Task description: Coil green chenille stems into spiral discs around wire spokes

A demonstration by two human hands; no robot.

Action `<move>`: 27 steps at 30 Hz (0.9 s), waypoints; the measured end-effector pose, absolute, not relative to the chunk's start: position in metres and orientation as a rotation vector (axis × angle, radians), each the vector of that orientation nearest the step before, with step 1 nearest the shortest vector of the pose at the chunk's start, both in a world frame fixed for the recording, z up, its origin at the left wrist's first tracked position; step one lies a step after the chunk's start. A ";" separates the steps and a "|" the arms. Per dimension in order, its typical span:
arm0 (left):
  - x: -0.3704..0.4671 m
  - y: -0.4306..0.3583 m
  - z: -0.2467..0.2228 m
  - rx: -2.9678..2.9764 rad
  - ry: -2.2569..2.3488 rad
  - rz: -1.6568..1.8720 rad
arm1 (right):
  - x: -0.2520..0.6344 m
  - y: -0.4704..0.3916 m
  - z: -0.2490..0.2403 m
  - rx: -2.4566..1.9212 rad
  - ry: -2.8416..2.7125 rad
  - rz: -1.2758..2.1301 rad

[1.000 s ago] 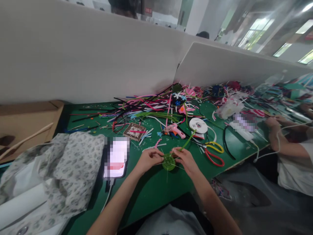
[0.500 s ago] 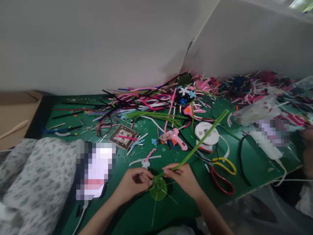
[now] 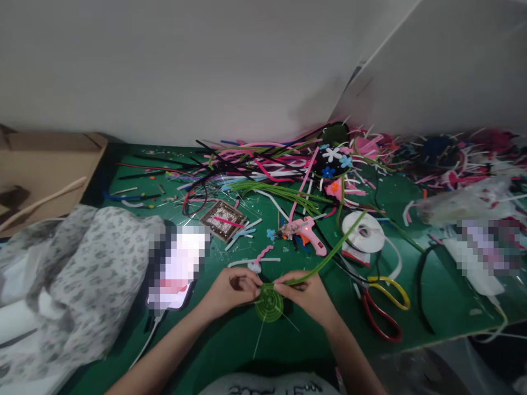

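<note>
While my left hand [image 3: 237,286] pinches the green coiled disc [image 3: 269,308] at its upper-left rim, my right hand [image 3: 305,292] pinches a green pipe cleaner [image 3: 334,256] by the top edge; disc between my hands, pink glue gun [image 3: 312,236] beyond, scissors [image 3: 369,283] off right.

The left hand [image 3: 239,288] hides part of the green coil [image 3: 269,309]; the right hand [image 3: 307,295] covers a length of the green strip [image 3: 335,256]. Mosaic blocks mask the phone [image 3: 177,269] toward the left edge of the surface [image 3: 224,345] and a second screen [image 3: 488,247] at right. The frame cuts off the surface's right end, the cardboard box [image 3: 51,144] and the patterned cloth [image 3: 101,269]. Crumbs [image 3: 158,153] along the back edge are too small to identify.
</note>
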State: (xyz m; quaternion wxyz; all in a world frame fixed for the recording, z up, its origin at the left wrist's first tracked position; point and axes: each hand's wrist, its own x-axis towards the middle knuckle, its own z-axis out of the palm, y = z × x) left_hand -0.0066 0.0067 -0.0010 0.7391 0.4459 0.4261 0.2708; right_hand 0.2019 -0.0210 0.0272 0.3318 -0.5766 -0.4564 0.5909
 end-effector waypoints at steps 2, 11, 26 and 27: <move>-0.006 0.007 -0.001 0.984 0.935 0.599 | 0.201 -0.025 0.026 -1.499 -1.136 1.548; -0.007 0.004 0.005 1.010 0.949 0.625 | 0.194 -0.038 0.023 -1.472 -1.064 1.433; -0.016 -0.003 0.113 1.621 0.967 0.788 | 0.192 -0.036 0.093 -0.976 -1.650 0.725; -0.017 -0.003 0.123 1.728 0.945 0.840 | 0.193 -0.035 0.098 -0.896 -1.699 0.657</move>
